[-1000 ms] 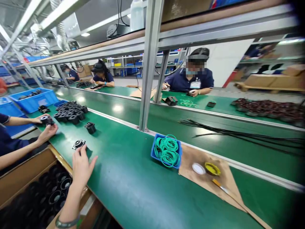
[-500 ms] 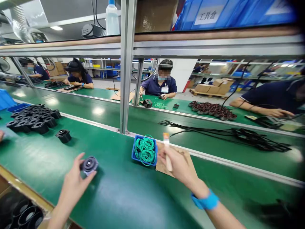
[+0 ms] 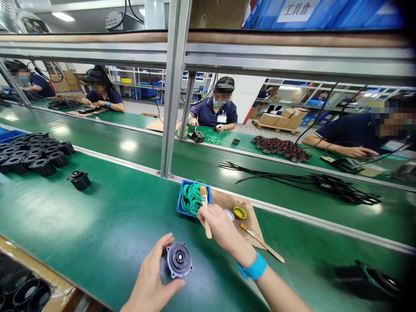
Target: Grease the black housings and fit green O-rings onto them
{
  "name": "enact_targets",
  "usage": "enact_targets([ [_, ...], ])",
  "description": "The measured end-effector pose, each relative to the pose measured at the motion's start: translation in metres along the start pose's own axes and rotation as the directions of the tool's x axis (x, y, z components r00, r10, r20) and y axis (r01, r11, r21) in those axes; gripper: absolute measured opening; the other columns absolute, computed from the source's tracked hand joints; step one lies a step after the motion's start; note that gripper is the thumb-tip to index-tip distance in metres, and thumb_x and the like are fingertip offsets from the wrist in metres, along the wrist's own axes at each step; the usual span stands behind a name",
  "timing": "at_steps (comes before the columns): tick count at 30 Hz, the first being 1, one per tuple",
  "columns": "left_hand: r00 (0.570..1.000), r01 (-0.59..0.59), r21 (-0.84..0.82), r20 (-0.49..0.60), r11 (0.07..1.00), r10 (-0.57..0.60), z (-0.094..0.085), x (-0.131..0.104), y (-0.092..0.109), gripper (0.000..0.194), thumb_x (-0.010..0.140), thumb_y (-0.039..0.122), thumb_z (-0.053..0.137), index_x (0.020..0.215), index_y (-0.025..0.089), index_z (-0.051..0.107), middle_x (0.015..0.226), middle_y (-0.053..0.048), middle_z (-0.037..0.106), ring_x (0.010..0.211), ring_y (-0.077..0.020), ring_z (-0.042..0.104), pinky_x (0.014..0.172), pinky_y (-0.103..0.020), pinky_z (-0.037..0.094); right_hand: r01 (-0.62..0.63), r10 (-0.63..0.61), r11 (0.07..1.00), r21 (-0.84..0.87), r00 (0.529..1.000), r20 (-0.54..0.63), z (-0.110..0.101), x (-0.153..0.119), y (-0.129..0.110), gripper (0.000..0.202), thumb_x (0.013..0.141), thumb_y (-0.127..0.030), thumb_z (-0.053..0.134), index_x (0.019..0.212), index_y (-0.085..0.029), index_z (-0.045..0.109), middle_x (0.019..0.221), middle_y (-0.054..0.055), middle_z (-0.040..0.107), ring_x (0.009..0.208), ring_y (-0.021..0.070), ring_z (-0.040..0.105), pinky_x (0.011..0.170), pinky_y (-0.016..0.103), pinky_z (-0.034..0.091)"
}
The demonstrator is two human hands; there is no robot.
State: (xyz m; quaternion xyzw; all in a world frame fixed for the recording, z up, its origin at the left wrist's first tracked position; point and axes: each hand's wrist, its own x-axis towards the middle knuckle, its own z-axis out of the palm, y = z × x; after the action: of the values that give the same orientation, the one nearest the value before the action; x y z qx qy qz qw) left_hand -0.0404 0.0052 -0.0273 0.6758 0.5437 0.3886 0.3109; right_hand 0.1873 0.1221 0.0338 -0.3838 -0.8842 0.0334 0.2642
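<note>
My left hand (image 3: pixel 154 275) grips a round black housing (image 3: pixel 180 261) at its side, thumb and fingers around the rim. The part has small corner lugs and a stepped round centre facing up. My right hand (image 3: pixel 216 223) is closed around the wooden handle of a flat brush (image 3: pixel 207 223), its orange bristles pointing up. Just beyond that hand stands a small blue tray (image 3: pixel 178 209) of green rubber rings (image 3: pixel 191 197), partly hidden by the brush and hand. Beside my right wrist, a second brush (image 3: pixel 264 245) and a yellow-rimmed pot (image 3: pixel 240 212) lie on brown cardboard (image 3: pixel 251 207).
Several black housings (image 3: pixel 42 167) cluster at left, with a single one (image 3: pixel 79 179) nearer. Another black part (image 3: pixel 367 277) lies at lower right. A metal post (image 3: pixel 172 95) rises at the bench's back edge. Black cables (image 3: pixel 325 184) lie beyond, and co-workers (image 3: pixel 216 106) sit opposite.
My left hand has carried the black housing to the right and closer to me. My right hand has shifted left with its brush, uncovering the pot and second brush. The camera view has shifted slightly.
</note>
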Motion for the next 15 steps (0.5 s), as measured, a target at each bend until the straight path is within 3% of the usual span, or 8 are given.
enact_targets([
  [2, 1.000, -0.010, -0.022, -0.019, 1.000, 0.009, -0.001, -0.001, -0.002, 0.085, 0.064, 0.014, 0.081, 0.139, 0.026, 0.043, 0.130, -0.009, 0.065, 0.117, -0.0255, 0.065, 0.101, -0.039, 0.053, -0.031, 0.035, 0.998, 0.054, 0.997, -0.066, -0.008, -0.001, -0.009, 0.021, 0.095, -0.013, 0.045, 0.077, -0.022, 0.042, 0.076, 0.004, 0.063, 0.067, 0.0178, 0.057, 0.062, 0.027, 0.040],
  [4, 0.999, -0.015, -0.036, -0.030, 0.999, 0.014, -0.002, -0.002, -0.003, 0.083, 0.066, 0.017, 0.082, 0.138, 0.026, 0.042, 0.126, -0.009, 0.066, 0.113, -0.0253, 0.067, 0.100, -0.040, 0.054, -0.083, 0.100, 0.971, 0.223, 0.993, -0.066, -0.016, -0.003, -0.024, 0.023, 0.096, -0.018, 0.049, 0.077, -0.024, 0.038, 0.081, 0.004, 0.067, 0.069, 0.0161, 0.062, 0.062, 0.025, 0.044],
  [8, 0.998, -0.044, -0.036, -0.036, 0.998, 0.043, -0.001, -0.002, -0.005, 0.086, 0.067, 0.017, 0.083, 0.140, 0.028, 0.038, 0.124, -0.007, 0.068, 0.111, -0.0236, 0.068, 0.099, -0.040, 0.055, -0.262, 0.181, 0.758, 0.597, 0.964, 0.193, -0.017, -0.005, -0.052, 0.028, 0.089, -0.022, 0.059, 0.075, -0.024, 0.035, 0.081, 0.001, 0.072, 0.068, 0.0149, 0.065, 0.061, 0.023, 0.047],
  [11, 0.995, -0.088, 0.000, -0.049, 0.996, 0.088, -0.001, -0.002, -0.005, 0.086, 0.068, 0.019, 0.084, 0.139, 0.029, 0.037, 0.125, -0.006, 0.068, 0.111, -0.0229, 0.068, 0.097, -0.037, 0.057, -0.325, 0.193, 0.716, 0.618, 0.943, 0.273, -0.006, -0.005, -0.059, 0.027, 0.088, -0.024, 0.060, 0.074, -0.024, 0.037, 0.080, 0.002, 0.072, 0.067, 0.0163, 0.065, 0.060, 0.025, 0.046],
  [15, 0.972, -0.211, 0.099, -0.084, 0.973, 0.219, -0.006, 0.000, 0.001, 0.074, 0.072, 0.027, 0.083, 0.135, 0.027, 0.045, 0.124, -0.008, 0.069, 0.109, -0.0237, 0.070, 0.094, -0.036, 0.059, -0.286, 0.180, 0.744, 0.604, 0.956, 0.231, -0.002, -0.008, -0.055, 0.024, 0.091, -0.029, 0.060, 0.078, -0.024, 0.041, 0.093, 0.006, 0.073, 0.086, 0.0198, 0.068, 0.072, 0.029, 0.049],
])
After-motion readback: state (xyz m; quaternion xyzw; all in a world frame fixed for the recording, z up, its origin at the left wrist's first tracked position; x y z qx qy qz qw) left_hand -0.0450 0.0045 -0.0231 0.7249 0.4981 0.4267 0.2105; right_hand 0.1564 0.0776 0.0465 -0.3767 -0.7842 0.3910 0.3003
